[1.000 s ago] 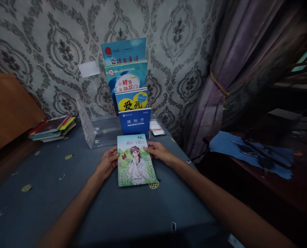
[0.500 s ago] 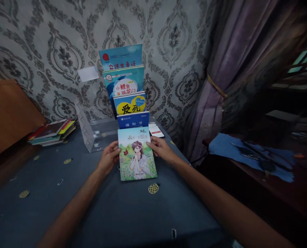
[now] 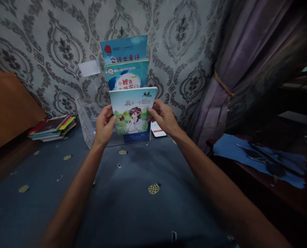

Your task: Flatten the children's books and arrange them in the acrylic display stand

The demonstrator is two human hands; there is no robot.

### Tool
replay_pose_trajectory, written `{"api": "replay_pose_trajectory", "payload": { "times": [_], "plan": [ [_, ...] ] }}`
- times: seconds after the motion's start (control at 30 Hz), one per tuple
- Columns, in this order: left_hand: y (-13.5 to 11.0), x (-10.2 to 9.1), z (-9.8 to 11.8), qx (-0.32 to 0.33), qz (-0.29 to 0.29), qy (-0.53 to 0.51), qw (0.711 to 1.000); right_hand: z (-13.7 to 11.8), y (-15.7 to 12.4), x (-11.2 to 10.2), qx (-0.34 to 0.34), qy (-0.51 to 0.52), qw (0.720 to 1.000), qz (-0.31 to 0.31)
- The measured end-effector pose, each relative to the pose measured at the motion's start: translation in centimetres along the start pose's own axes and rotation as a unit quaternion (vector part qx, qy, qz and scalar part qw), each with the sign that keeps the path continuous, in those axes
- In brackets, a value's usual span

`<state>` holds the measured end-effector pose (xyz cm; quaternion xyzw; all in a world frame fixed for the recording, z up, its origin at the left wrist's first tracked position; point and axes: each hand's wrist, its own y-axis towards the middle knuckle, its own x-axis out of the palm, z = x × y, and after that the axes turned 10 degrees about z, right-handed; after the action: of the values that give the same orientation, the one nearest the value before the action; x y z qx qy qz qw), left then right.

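A light-blue and green book (image 3: 132, 119) with a drawn child on its cover is raised in front of the clear tiered rack (image 3: 85, 124). My left hand (image 3: 104, 125) grips its left edge, and my right hand (image 3: 164, 115) grips its right edge. Behind it stand a teal book (image 3: 127, 74) and, further back, a taller blue book (image 3: 125, 48), both upright in the rack's right side. Below the held book shows the lower part of a dark blue booklet (image 3: 136, 137) in the rack. The held book hides the yellow-and-blue book.
A phone (image 3: 158, 130) lies just right of the rack. A stack of books (image 3: 52, 127) lies at the left beside a brown wooden panel (image 3: 11, 110). On the right, a blue cloth (image 3: 228, 148) carries dark tools, near a purple curtain (image 3: 215, 100).
Both hands have lifted the book up and away from me, toward the rack. It now covers most of the dark blue booklet and the yellow-and-blue book.
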<state>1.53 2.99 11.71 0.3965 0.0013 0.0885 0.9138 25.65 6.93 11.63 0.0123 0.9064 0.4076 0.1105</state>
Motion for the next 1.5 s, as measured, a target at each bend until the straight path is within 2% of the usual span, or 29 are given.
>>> {"api": "replay_pose_trajectory", "payload": {
  "times": [0.23, 0.43, 0.6, 0.83, 1.1, 1.33, 1.5],
  "plan": [
    [-0.5, 0.2, -0.8, 0.034, 0.027, 0.056, 0.997, 1.1, 0.4, 0.1, -0.013, -0.013, 1.0, -0.007],
    [-0.5, -0.2, -1.7, 0.019, 0.019, 0.059, 0.998, 1.5, 0.8, -0.6, -0.009, -0.019, 0.998, -0.052],
    [-0.6, -0.5, -2.7, 0.011, 0.021, 0.107, 0.994, 1.9, 0.8, -1.3, -0.001, -0.033, 0.995, -0.095],
    [-1.0, -1.0, -3.9, 0.013, 0.016, 0.171, 0.985, 2.8, 0.7, -1.2, 0.008, -0.036, 0.991, -0.132],
    [-1.4, -1.0, -4.4, -0.01, 0.009, 0.223, 0.975, 3.8, 0.7, -1.3, -0.011, -0.143, 0.98, -0.141],
    [-1.9, -1.0, -4.4, 0.017, -0.014, 0.344, 0.939, 4.7, 0.4, -1.1, -0.004, -0.155, 0.974, -0.163],
    [-2.2, -0.7, -3.9, -0.006, -0.073, 0.472, 0.878, 4.6, 0.3, -1.0, 0.017, -0.177, 0.966, -0.189]
  ]
}}
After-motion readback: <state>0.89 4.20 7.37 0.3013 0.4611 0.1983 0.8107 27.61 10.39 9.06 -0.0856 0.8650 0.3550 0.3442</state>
